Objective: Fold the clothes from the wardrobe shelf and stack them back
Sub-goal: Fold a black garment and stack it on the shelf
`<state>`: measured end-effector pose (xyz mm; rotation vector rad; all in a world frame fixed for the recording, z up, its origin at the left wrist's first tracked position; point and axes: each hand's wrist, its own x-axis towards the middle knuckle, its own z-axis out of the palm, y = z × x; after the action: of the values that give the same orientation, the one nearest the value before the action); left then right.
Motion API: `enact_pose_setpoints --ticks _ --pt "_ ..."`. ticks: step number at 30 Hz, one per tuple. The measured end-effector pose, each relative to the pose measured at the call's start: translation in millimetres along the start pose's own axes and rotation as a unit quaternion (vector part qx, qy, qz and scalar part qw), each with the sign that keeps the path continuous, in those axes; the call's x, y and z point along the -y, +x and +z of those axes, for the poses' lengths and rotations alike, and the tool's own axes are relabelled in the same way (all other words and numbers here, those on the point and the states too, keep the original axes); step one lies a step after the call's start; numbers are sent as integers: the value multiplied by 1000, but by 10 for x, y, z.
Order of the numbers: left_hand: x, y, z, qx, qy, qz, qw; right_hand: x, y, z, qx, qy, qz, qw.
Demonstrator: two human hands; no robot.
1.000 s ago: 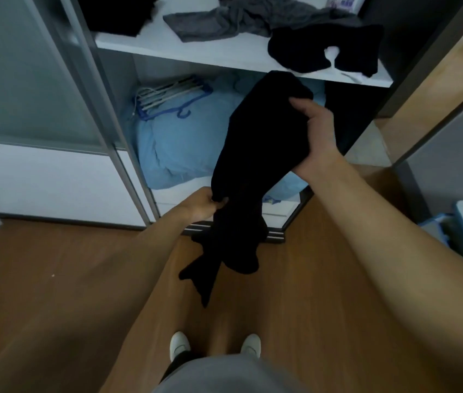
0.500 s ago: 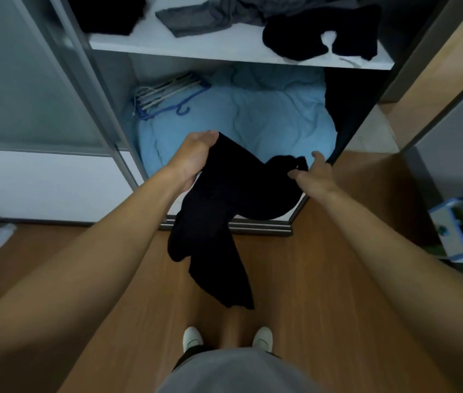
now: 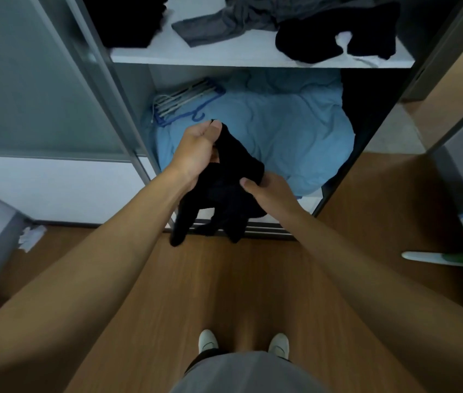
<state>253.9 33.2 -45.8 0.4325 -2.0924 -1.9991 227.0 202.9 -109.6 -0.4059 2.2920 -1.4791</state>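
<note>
Both hands are holding a black garment in the air in front of the open wardrobe. Nearest, two white shoes are showing at the bottom edge on the brown wooden floor. Above them, the right hand is gripping the bunched right side of the garment, with its thumb pressing on the top of the cloth and the other fingers tucked out of sight under it. The left hand is sitting slightly higher and farther out, pinching a raised corner of the cloth between thumb and fingers, closed round it. Loose ends of the garment are hanging down below the hands, over the wardrobe's bottom track.

Beyond the hands, a rumpled light blue duvet is filling the lower compartment, and a bundle of hangers, white and blue, is lying on its left side. Farther up, the white shelf is carrying a crumpled grey garment in the middle, a black garment with a pale patch to the right, and a dark pile at the left end. A frosted sliding door is standing to the left of the opening.
</note>
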Motion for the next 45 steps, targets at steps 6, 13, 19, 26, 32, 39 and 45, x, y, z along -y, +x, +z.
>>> enact_pose_setpoints --ticks 6,13,19,26,32,39,45 --pt "93 11 -293 -47 42 -14 998 88 80 -119 21 124 4 992" --pt "483 -1 -700 -142 46 -141 979 249 204 -374 -70 148 22 986" --pt "731 -22 -789 -67 251 -191 947 351 249 -454 -12 150 45 988" --pt "539 -81 -505 203 231 -48 950 738 208 -474 163 -64 -64 982" --pt "289 -44 -130 317 287 -46 903 777 182 -444 151 -188 -128 962" --pt "323 72 9 130 262 16 956 417 49 -548 43 -230 -133 963" --pt "259 82 -20 128 188 32 973 -9 -136 -440 198 -126 8 972"
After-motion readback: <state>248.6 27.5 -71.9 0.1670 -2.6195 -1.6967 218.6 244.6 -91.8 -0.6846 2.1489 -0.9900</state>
